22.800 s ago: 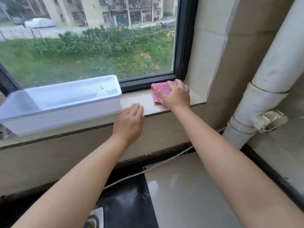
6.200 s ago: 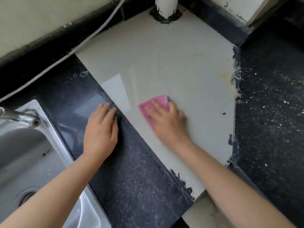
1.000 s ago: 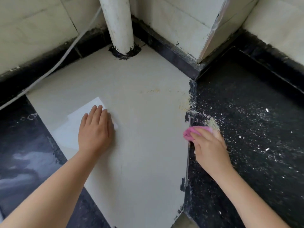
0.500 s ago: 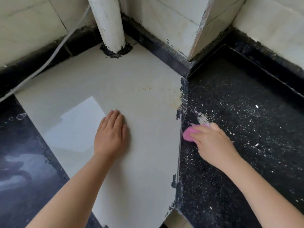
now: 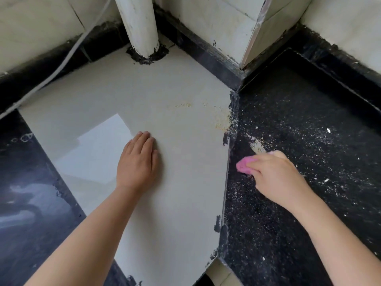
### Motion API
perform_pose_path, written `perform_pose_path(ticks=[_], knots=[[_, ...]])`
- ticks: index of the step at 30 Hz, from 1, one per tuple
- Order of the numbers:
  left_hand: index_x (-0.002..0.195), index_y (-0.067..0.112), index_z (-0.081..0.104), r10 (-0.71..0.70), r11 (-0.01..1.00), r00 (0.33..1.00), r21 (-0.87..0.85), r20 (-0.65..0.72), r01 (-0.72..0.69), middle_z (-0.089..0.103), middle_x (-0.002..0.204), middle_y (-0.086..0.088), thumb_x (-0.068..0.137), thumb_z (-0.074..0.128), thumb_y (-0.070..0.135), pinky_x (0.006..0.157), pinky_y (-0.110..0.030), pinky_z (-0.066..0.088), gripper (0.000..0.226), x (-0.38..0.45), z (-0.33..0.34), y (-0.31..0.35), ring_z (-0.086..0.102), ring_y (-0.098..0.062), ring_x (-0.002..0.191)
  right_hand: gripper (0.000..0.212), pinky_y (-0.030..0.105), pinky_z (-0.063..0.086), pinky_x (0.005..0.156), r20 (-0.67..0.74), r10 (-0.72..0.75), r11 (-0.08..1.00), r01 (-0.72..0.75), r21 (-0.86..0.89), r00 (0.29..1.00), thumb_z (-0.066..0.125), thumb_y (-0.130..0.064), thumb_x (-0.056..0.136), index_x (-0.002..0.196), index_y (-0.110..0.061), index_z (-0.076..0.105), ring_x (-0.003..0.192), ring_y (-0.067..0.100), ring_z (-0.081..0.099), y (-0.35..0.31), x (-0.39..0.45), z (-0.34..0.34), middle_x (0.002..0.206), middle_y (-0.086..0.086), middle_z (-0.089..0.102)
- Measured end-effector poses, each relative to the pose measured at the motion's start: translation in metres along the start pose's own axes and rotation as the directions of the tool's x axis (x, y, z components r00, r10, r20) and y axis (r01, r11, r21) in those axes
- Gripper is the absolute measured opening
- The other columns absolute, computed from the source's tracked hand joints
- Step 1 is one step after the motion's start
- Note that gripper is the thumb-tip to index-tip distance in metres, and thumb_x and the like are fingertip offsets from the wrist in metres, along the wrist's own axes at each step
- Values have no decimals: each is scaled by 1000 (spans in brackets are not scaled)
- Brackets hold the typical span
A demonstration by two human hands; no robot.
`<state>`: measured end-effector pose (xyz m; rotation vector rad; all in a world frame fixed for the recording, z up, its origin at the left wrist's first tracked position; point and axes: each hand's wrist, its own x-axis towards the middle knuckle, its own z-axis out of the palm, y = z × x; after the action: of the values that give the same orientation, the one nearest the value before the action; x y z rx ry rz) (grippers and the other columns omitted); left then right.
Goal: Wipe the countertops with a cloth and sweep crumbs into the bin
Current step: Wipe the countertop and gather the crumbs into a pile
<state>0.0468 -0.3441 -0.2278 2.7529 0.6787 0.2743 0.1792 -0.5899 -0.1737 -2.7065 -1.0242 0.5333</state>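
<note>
My right hand [image 5: 276, 174] grips a bunched pink cloth [image 5: 243, 165] and holds it down on the black speckled countertop [image 5: 309, 131], close to the seam with the pale tile section [image 5: 175, 182]. Only the cloth's left end shows past my fingers. Yellowish crumbs [image 5: 222, 122] lie along the seam just beyond the cloth, and white specks are scattered over the black surface. My left hand [image 5: 138, 162] rests flat on the pale tile, fingers straight and together. No bin is in view.
A white pipe [image 5: 138, 23] rises from the back of the pale tile, ringed by black sealant. A white cable [image 5: 61, 65] runs along the left wall base. Tiled walls and a protruding corner [image 5: 245, 48] close off the back. Wet black counter [image 5: 26, 203] lies at left.
Over the last second my left hand slid right across the pale tile. My right hand with the cloth drew a little toward me along the seam, leaving a swept streak of crumbs behind it.
</note>
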Motion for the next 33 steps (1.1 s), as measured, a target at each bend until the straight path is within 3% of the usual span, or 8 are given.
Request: perform_pose_path(ticks=[4, 7, 10, 15, 18, 22, 26, 33], knots=[[98, -9, 63, 22, 999, 999, 24, -38, -21, 63, 109, -26, 83, 34, 21, 86, -56, 43, 45, 2, 0, 1, 59, -45, 102, 27, 12, 27, 85, -292, -81, 989, 114, 96, 953, 53, -4, 88, 98, -22, 70, 98, 13, 49, -21, 1, -8, 102, -16, 64], [98, -9, 64, 38, 999, 996, -10, -86, -39, 64, 107, -25, 83, 34, 19, 83, -58, 43, 44, 1, 1, 0, 60, -45, 100, 22, 22, 35, 85, -526, -175, 972, 230, 40, 833, 51, -4, 81, 91, -8, 70, 94, 21, 52, -50, 28, 6, 98, 1, 68], [101, -8, 64, -37, 993, 986, -114, -163, 18, 64, 108, -24, 83, 36, 19, 86, -55, 38, 43, 3, -5, -6, 60, -43, 101, 33, 25, 32, 82, -586, -179, 966, 253, 46, 790, 39, -11, 81, 96, -3, 67, 92, 32, 56, -77, 58, 21, 104, 9, 66], [87, -6, 66, -38, 999, 980, -21, -197, 34, 65, 98, -26, 78, 39, 16, 77, -55, 48, 36, 6, -29, -52, 63, -43, 92, 42, 31, 31, 75, -490, -265, 945, 324, 37, 831, 38, -7, 69, 100, -10, 66, 86, 34, 57, -133, 102, 47, 109, 10, 64], [84, -6, 61, -111, 988, 982, 86, -153, 125, 62, 96, -29, 78, 34, 15, 74, -56, 48, 36, 8, -40, -88, 58, -51, 93, 45, 29, 44, 66, -422, -359, 919, 393, -6, 833, 51, -1, 56, 96, -12, 67, 84, 28, 48, -183, 132, 52, 107, 8, 65], [89, -10, 62, -180, 968, 971, 149, -160, 204, 63, 102, -31, 79, 31, 15, 76, -57, 47, 41, 8, -49, -118, 58, -52, 97, 38, 38, 36, 87, -185, -460, 887, 459, -51, 868, 46, -5, 83, 120, -13, 54, 112, 33, 37, -232, 164, 49, 137, 3, 42], [91, -11, 63, -131, 972, 977, 174, -168, 160, 62, 104, -31, 80, 31, 16, 76, -59, 47, 43, 8, -55, -131, 58, -51, 97, 47, 35, 26, 90, -135, -379, 923, 365, -118, 915, 44, -10, 87, 133, -19, 38, 121, 29, 26, -236, 188, 55, 145, -1, 28], [98, -10, 61, -91, 990, 988, 95, -127, 103, 59, 112, -30, 84, 30, 18, 84, -59, 43, 44, 32, -41, -114, 53, -50, 107, 49, 37, 26, 94, -269, 106, 990, -125, -57, 957, 44, -14, 90, 138, -15, 30, 121, 30, 26, -163, 180, 32, 146, 5, 24]])
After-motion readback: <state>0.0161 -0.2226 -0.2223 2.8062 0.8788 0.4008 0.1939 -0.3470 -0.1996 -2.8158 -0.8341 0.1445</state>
